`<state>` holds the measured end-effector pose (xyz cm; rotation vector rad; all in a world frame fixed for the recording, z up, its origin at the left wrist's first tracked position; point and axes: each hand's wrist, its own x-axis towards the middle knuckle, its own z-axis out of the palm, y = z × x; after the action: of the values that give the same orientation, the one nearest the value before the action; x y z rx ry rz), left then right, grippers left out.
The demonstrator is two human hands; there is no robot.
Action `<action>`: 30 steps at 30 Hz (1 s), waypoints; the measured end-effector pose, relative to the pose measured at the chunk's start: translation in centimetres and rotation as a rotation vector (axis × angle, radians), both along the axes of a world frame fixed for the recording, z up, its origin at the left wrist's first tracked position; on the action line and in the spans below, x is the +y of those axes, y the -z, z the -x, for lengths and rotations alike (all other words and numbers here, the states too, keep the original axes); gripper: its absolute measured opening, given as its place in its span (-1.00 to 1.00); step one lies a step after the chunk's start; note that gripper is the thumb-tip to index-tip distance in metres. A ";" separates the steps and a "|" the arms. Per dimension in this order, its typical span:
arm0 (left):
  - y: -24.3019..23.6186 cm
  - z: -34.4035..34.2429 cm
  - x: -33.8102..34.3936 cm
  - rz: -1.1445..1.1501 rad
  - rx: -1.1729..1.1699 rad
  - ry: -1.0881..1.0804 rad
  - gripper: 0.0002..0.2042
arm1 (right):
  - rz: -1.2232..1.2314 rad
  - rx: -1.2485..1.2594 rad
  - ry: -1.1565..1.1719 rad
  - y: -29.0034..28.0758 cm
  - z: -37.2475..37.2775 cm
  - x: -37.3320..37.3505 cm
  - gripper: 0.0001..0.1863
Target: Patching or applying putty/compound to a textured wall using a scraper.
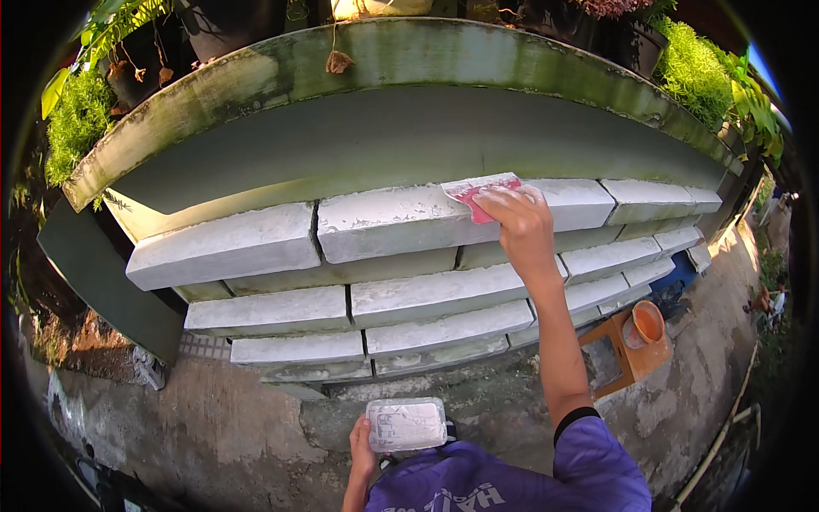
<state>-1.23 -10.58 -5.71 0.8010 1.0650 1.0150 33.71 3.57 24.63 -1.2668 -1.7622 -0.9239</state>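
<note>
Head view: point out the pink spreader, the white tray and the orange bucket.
Pink spreader (466, 196): head view, on its pink body, left of the fingers.
White tray (406, 401): head view, on its far rim.
Orange bucket (650, 321): head view, on its orange wall.

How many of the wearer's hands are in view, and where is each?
2: the left hand at the lower edge, holding a rectangular tray, and the right hand higher up, gripping a pink spreader at the top white slab.
</note>
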 end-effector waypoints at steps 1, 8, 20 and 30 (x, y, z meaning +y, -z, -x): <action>-0.3 0.0 0.0 0.004 0.021 0.008 -0.55 | 0.025 -0.001 -0.004 0.6 -0.2 0.5 -0.61; -0.2 0.9 -0.5 -0.001 -0.027 -0.017 -0.58 | 0.162 0.034 -0.025 1.7 0.2 -1.9 -0.61; 0.3 1.7 -0.7 0.004 -0.020 -0.030 -0.57 | 0.182 0.031 -0.031 0.6 2.4 0.2 -0.61; 0.8 2.5 -1.0 0.002 -0.023 -0.046 -0.55 | 0.056 -0.021 -0.061 1.0 3.9 2.0 -0.66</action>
<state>-3.71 -11.58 -6.54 0.7646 1.0691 1.0588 29.80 5.58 23.63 -1.2350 -1.8445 -0.8616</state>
